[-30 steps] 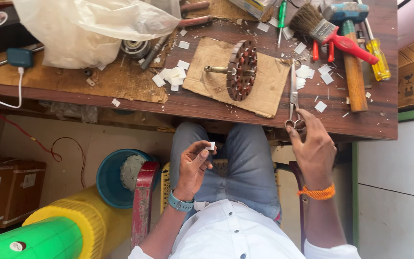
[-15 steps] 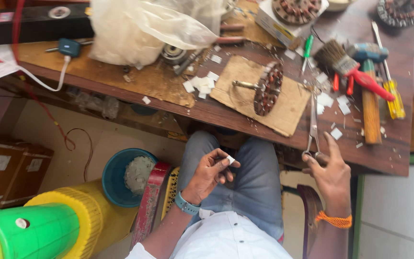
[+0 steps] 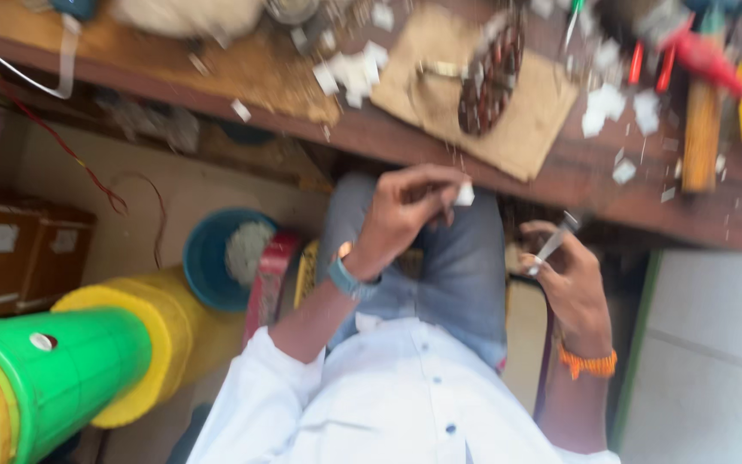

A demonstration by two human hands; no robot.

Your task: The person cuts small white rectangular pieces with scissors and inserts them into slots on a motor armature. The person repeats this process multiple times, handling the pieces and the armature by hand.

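My left hand [image 3: 401, 210] pinches a small white paper piece [image 3: 465, 194] above my lap, my right hand [image 3: 564, 275] grips scissors [image 3: 554, 244] below the bench edge [image 3: 440, 159], and brown cartons [image 3: 19, 258] with white rectangular labels sit far left.

Light: soft, even daylight, fairly bright, no hard glare.
Shadows: dark band under the table [image 3: 440, 142] edge, upper middle of the frame.
Blur: strong motion smear across the whole frame, worst along the top.
Focus: white shirt [image 3: 388, 395] at the bottom centre is clearest; small details unreadable.
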